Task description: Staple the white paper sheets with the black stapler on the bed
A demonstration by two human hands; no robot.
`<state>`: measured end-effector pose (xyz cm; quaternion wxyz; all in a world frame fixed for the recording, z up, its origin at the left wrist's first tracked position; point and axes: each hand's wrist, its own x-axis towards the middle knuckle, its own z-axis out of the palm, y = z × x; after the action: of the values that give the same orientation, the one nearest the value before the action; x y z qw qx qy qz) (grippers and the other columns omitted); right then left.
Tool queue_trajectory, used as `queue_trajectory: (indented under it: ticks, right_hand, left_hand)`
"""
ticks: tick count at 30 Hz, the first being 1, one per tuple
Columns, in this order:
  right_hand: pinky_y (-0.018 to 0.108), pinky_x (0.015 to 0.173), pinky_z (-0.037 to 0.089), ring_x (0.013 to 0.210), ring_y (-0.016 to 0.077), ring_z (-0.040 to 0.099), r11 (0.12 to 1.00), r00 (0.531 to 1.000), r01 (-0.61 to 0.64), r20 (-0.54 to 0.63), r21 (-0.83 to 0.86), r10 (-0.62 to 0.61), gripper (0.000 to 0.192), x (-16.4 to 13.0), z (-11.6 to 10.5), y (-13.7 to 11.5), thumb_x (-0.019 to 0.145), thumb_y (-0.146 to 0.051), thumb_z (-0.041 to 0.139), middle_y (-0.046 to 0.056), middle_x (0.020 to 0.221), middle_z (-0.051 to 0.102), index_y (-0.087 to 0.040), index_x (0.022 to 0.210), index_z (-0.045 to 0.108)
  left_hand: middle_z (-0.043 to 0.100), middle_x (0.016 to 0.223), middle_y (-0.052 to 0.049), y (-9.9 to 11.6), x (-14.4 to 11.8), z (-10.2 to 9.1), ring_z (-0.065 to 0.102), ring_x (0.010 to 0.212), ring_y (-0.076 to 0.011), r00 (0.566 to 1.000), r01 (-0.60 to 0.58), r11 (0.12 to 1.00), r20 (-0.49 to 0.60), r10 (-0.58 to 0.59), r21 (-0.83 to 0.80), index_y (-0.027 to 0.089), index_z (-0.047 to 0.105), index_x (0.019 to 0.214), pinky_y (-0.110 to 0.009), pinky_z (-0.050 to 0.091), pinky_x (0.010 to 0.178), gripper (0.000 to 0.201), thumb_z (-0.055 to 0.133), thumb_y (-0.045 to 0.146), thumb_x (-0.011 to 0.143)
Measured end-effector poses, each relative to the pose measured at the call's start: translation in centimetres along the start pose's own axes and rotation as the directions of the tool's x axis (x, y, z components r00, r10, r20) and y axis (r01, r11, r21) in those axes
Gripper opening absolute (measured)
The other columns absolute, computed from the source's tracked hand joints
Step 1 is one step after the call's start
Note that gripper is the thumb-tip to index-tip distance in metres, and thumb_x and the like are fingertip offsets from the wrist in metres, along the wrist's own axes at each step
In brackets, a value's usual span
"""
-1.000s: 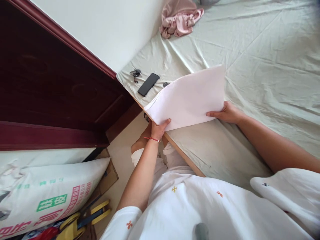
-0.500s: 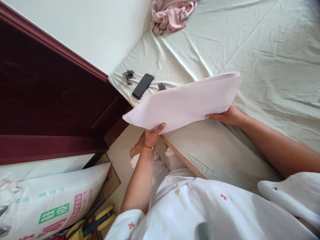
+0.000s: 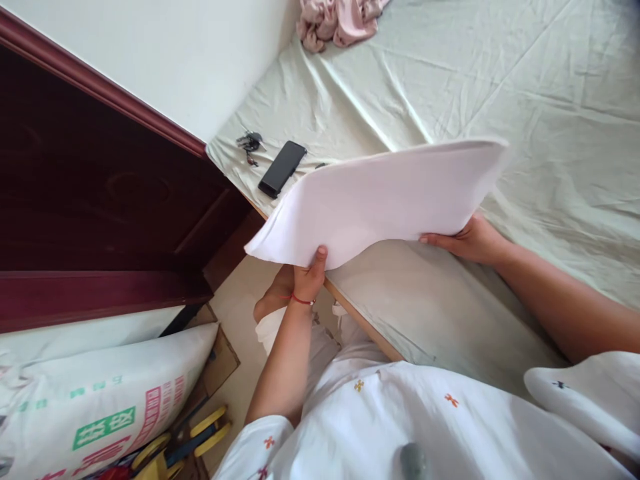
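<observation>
A wide stack of white paper (image 3: pixel 385 200) is held up in front of me, bowed along its length. My left hand (image 3: pixel 310 273) grips its near edge at the left, thumb on top and a red cord bracelet at the wrist. Its other fingers are hidden beneath the paper. At the right end my right hand (image 3: pixel 467 241) holds the lower edge, the thumb lying along it and the fingers behind. Just past the paper's far edge lies a black phone (image 3: pixel 283 169) on the sheet, and a small dark object (image 3: pixel 321 165) is mostly covered by the paper.
A bed with a pale green sheet (image 3: pixel 550 133) fills the right side. On it are keys (image 3: pixel 250 142) near the corner and a crumpled pink cloth (image 3: pixel 340 23) at the back. Left are a dark red wooden panel (image 3: pixel 100 180) and a printed white sack (image 3: pixel 100 393).
My right hand and the paper's right end have moved rightward, and the paper bows more. It now covers most of the small dark object. Both hands keep hold.
</observation>
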<state>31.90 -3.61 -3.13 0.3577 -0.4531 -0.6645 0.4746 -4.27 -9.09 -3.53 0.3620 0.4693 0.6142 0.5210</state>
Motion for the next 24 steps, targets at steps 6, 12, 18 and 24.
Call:
queue_trajectory:
  ticks: [6,12,18,24]
  right_hand:
    - [0.047,0.081,0.062,0.096,0.0354,0.072,0.995,0.999,0.008,0.036,-0.103,-0.004,0.039,-0.1,-0.6,0.0,0.071,-0.060,0.090,0.004,0.080,0.074,-0.027,0.084,0.074]
    - [0.037,0.061,0.057,0.066,0.0234,0.067,0.997,0.992,-0.074,0.105,-0.001,0.074,0.050,0.1,-1.1,-1.1,0.083,-0.073,0.074,0.000,0.060,0.062,-0.025,0.071,0.066]
    - [0.038,0.080,0.061,0.097,0.0259,0.075,0.914,0.980,-0.036,-0.165,0.403,0.112,0.055,0.7,-1.3,-0.7,0.090,-0.066,0.071,0.006,0.118,0.079,-0.033,0.134,0.067]
    - [0.049,0.096,0.061,0.113,0.0321,0.075,0.857,0.984,-0.121,-0.052,0.500,0.170,0.061,0.3,-2.2,-2.1,0.090,-0.077,0.060,0.008,0.125,0.079,-0.035,0.133,0.071]
  left_hand:
    - [0.079,0.126,-0.012,-0.2,0.1,-0.5,0.059,0.145,-0.0331,1.000,-0.015,1.000,0.021,0.015,0.009,0.024,0.078,0.122,-0.047,0.039,0.130,0.064,0.085,0.068,0.076]
    - [0.078,0.132,-0.011,0.5,0.6,-0.7,0.061,0.144,-0.0313,1.000,0.027,0.998,-0.004,-0.027,-0.065,0.022,0.078,0.125,-0.044,0.042,0.128,0.062,0.081,0.066,0.082]
    - [0.084,0.109,-0.010,3.8,2.0,-3.6,0.076,0.118,-0.0355,0.955,0.244,0.969,0.181,-0.237,-0.022,0.021,0.082,0.115,-0.047,0.058,0.113,0.066,0.094,0.063,0.066]
    - [0.082,0.085,-0.011,6.2,5.6,-4.0,0.080,0.084,-0.0327,0.812,0.183,0.959,0.516,-0.272,0.219,0.016,0.085,0.100,-0.042,0.068,0.082,0.054,0.098,0.053,0.063]
